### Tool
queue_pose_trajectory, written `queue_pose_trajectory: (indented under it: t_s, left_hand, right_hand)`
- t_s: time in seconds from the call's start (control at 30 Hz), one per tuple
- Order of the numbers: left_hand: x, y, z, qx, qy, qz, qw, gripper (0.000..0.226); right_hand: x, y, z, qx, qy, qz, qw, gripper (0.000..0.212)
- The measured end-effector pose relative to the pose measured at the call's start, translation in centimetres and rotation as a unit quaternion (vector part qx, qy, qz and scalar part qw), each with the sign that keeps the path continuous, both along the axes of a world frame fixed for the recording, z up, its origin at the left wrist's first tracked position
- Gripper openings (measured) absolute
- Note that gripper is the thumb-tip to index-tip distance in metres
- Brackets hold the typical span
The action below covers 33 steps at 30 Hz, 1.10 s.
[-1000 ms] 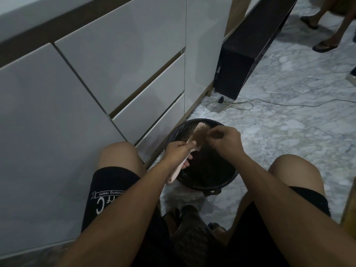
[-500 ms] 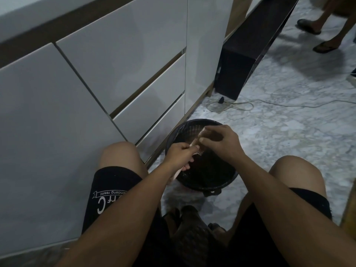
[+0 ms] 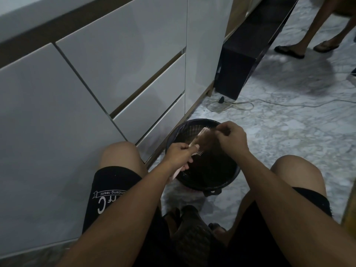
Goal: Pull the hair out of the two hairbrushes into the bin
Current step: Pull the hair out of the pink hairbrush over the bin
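The left hand (image 3: 180,153) is clenched around the pale handle of a hairbrush (image 3: 200,140), holding it tilted over the black bin (image 3: 229,181) on the marble floor (image 3: 289,132). The right hand (image 3: 232,136) pinches at the brush's far end, fingertips closed on a brown mat of hair (image 3: 209,139). Dim light blurs the bristles. Both forearms reach forward between the bent knees.

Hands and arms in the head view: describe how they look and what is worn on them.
Both arms are bare from hand to the bottom edge of the picture: no sleeves show, and no watch, bracelet, ring or glove is visible on the left hand or the right hand. The only clothing in view is black shorts, the left leg bearing white printed lettering.
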State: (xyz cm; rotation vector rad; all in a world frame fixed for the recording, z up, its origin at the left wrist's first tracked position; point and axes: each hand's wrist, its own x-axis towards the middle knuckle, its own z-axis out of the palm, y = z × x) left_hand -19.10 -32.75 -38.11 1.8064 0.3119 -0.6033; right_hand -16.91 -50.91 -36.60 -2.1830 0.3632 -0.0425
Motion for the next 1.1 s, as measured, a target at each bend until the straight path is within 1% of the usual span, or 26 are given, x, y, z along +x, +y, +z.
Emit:
queue_pose_trajectory:
  t_s: [0.07, 0.1, 0.13, 0.2, 0.27, 0.3, 0.4, 0.47, 0.53, 0.63, 0.7, 0.77, 0.8, 0.87, 0.93, 1.0, 1.1]
  left_hand:
    - [0.0, 0.0, -0.1, 0.009, -0.002, -0.005, 1.000, 0.033]
    - [-0.1, 0.0, 0.0, 0.013, -0.002, -0.010, 1.000, 0.033]
    - [-0.1, 0.0, 0.0, 0.015, -0.001, -0.014, 1.000, 0.032]
    - [-0.1, 0.0, 0.0, 0.017, 0.003, -0.016, 1.000, 0.033]
    - [-0.2, -0.1, -0.1, 0.020, 0.007, -0.022, 1.000, 0.033]
    - [-0.2, -0.1, -0.1, 0.019, 0.008, -0.023, 1.000, 0.033]
    - [0.0, 0.0, -0.1, 0.012, 0.006, -0.022, 1.000, 0.033]
    - [0.2, 0.2, 0.1, 0.015, 0.010, -0.033, 0.999, 0.031]
    - [0.4, 0.3, 0.1, 0.020, 0.025, -0.049, 0.998, 0.027]
    - [0.5, 0.2, 0.2, 0.012, 0.053, -0.073, 0.996, 0.018]
    - [0.5, 0.2, 0.4, 0.016, 0.058, -0.093, 0.994, 0.024]
    - [0.5, 0.2, 0.5, 0.016, 0.059, -0.107, 0.992, 0.026]
    - [0.5, 0.1, 0.6, 0.015, 0.060, -0.110, 0.992, 0.027]
    - [0.4, 0.1, 0.6, 0.021, 0.062, -0.116, 0.991, 0.029]
    - [0.4, 0.1, 0.5, 0.030, 0.068, -0.116, 0.990, 0.034]
    - [0.4, 0.1, 0.6, 0.018, 0.077, -0.099, 0.992, 0.034]
    - [0.7, 0.1, 0.9, -0.013, 0.085, -0.066, 0.994, 0.029]
  right_hand:
    - [-0.3, 0.3, -0.2, 0.005, 0.000, 0.080, 0.997, 0.037]
    - [-0.5, 0.4, -0.4, -0.015, 0.004, 0.120, 0.993, 0.046]
    - [-0.5, 0.6, -0.5, -0.043, 0.006, 0.151, 0.988, 0.048]
    - [-0.5, 0.8, -0.8, -0.086, -0.013, 0.170, 0.982, 0.035]
    - [-0.4, 0.8, -0.6, -0.108, -0.038, 0.149, 0.982, 0.019]
    - [-0.4, 0.8, -0.4, -0.108, -0.047, 0.127, 0.985, 0.016]
    - [-0.2, 0.5, -0.1, -0.079, -0.044, 0.040, 0.995, 0.021]
    - [-0.2, 0.5, -0.2, -0.076, -0.031, 0.015, 0.997, 0.022]
    - [-0.3, 0.8, -0.2, -0.090, -0.024, 0.053, 0.994, 0.022]
    - [-0.7, 1.4, 0.0, -0.062, 0.004, 0.164, 0.984, 0.037]
    - [-1.0, 1.8, 0.0, -0.053, 0.034, 0.216, 0.974, 0.044]
    - [-1.2, 2.0, -0.3, -0.084, 0.046, 0.248, 0.964, 0.041]
    - [-1.2, 2.1, -0.5, -0.100, 0.041, 0.255, 0.961, 0.035]
    - [-1.2, 2.1, -0.6, -0.111, 0.015, 0.241, 0.964, 0.021]
    - [-1.0, 1.9, -0.6, -0.097, -0.007, 0.192, 0.977, 0.014]
    - [-0.7, 1.6, -0.6, -0.072, -0.010, 0.132, 0.989, 0.015]
    - [-0.3, 1.2, -0.6, -0.022, 0.009, 0.052, 0.998, 0.017]
